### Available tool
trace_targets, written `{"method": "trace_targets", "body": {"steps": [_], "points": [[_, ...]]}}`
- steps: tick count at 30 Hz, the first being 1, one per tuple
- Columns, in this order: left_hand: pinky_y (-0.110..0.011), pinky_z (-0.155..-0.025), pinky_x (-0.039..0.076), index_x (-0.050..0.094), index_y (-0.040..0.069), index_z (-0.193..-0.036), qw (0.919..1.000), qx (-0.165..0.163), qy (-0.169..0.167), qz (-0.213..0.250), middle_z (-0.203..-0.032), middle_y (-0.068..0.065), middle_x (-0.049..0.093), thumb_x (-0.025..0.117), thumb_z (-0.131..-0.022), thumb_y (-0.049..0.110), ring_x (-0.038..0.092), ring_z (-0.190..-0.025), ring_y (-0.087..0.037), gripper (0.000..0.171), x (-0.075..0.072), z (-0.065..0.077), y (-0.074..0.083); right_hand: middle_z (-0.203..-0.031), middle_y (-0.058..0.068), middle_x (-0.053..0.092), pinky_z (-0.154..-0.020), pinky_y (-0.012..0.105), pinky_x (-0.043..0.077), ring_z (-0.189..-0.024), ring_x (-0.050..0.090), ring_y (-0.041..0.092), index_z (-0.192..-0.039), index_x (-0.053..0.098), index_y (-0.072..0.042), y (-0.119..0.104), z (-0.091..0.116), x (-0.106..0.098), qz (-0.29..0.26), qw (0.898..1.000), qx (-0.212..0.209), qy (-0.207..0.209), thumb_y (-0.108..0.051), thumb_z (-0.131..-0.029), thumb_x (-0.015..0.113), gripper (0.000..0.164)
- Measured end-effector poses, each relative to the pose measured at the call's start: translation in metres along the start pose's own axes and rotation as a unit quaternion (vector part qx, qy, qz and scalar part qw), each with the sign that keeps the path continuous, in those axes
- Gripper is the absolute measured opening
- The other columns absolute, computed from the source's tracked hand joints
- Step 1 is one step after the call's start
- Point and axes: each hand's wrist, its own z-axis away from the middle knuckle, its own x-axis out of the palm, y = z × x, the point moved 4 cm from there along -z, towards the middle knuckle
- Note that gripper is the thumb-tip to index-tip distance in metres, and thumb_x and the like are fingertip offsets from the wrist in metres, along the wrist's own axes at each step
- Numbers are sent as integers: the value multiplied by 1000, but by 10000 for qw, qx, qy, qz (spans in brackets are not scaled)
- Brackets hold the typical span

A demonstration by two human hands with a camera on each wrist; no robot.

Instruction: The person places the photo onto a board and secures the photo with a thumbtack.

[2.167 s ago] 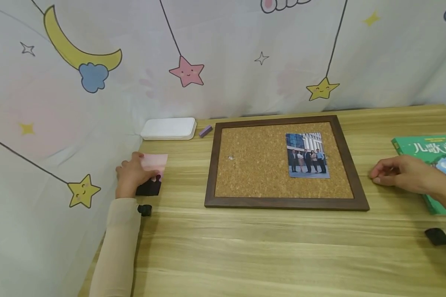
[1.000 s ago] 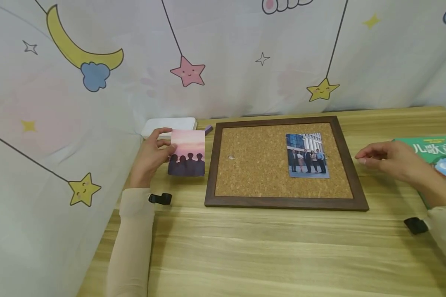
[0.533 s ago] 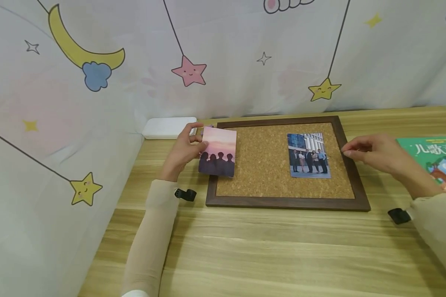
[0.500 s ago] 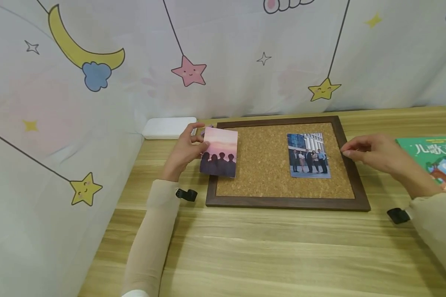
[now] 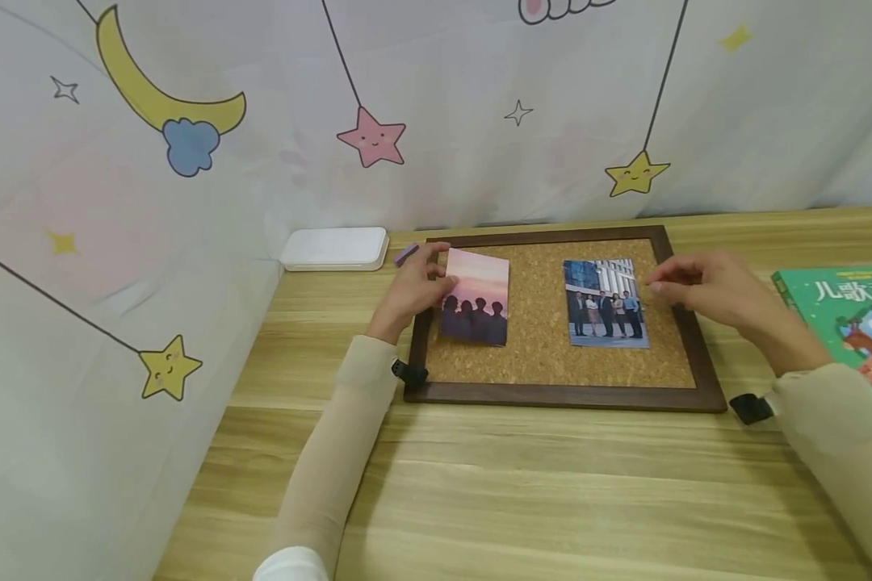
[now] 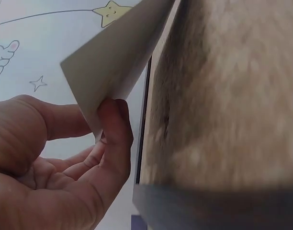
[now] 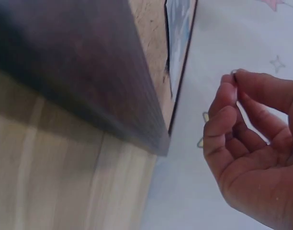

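Observation:
My left hand [image 5: 412, 289] pinches the left edge of a photo [image 5: 475, 303] that has dark silhouettes against a pink sunset sky. The photo is tilted over the left part of a framed corkboard [image 5: 538, 355]; in the left wrist view its pale back [image 6: 113, 62] stands away from the cork. My right hand [image 5: 712, 290] is by the board's right side, thumb and fingertips pinched together. A tiny shiny thing [image 7: 234, 72] shows between those tips, too small to identify. Beside the right hand, a group photo [image 5: 605, 305] of several people in office clothes lies on the cork.
Behind the board's left side are a white case [image 5: 334, 248] and a small purple block [image 5: 405, 253]. A green book [image 5: 861, 286] lies at the right. A printed curtain [image 5: 465, 186] rises along the back of the wooden table [image 5: 480, 484].
My left hand picked the sunset photo up from the table at the left and carried it right, over the corkboard. My right hand moved left from near the book to the board's right edge.

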Motion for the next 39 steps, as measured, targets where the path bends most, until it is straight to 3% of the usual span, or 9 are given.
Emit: {"method": "trace_targets", "body": {"steps": [5, 10, 23, 30, 36, 39], "points": [[-24, -65, 50, 40, 8, -161, 9998, -14, -180, -25, -102, -11, 61, 67, -101, 2, 57, -68, -11, 66, 19, -10, 5, -112, 8, 73, -71, 28, 50, -88, 59, 15, -124, 75, -9, -8, -5, 3, -70, 9999, -57, 79, -33, -107, 67, 30], [-23, -64, 52, 39, 9, -162, 9987, -43, -205, -466, -103, -14, 67, 72, -99, 2, 61, -66, -12, 71, 29, -17, 3, -114, 11, 72, -70, 27, 50, -87, 58, 14, -127, 73, -6, -13, -11, 5, -219, 9997, -140, -2, -31, -108, 66, 33], [-22, -60, 52, 47, 11, -156, 9888, 17, -155, -1485, -92, -8, 63, 79, -96, 6, 62, -64, -11, 68, 36, -24, 6, -118, 13, 69, -68, 33, 51, -93, 59, 26, -130, 71, -5, -29, -21, 6, -325, 9994, -92, -89, -32, -110, 62, 35], [-24, -66, 50, 49, 13, -156, 9847, -7, -132, -1739, -96, -8, 64, 81, -95, 8, 61, -73, -16, 68, 35, -23, 8, -113, 9, 71, -72, 31, 54, -90, 65, 23, -128, 73, -8, -45, -33, 4, -501, 9982, -331, -31, -32, -108, 65, 33], [-25, -63, 49, 49, 10, -155, 9823, 59, -117, -1871, -91, -8, 62, 81, -94, 6, 60, -68, -16, 68, 38, -22, 11, -108, 4, 73, -72, 33, 57, -89, 66, 25, -128, 73, -9, -65, -50, 7, -822, 9957, -386, -179, -30, -108, 67, 29], [-31, -75, 54, 48, 9, -156, 9765, 114, -136, -2149, -104, -16, 68, 81, -94, 7, 63, -79, -20, 71, 40, -22, 14, -100, 1, 72, -72, 34, 56, -88, 64, 28, -127, 73, -8, -76, -59, 13, -1018, 9935, -363, -357, -28, -108, 67, 28]]}}
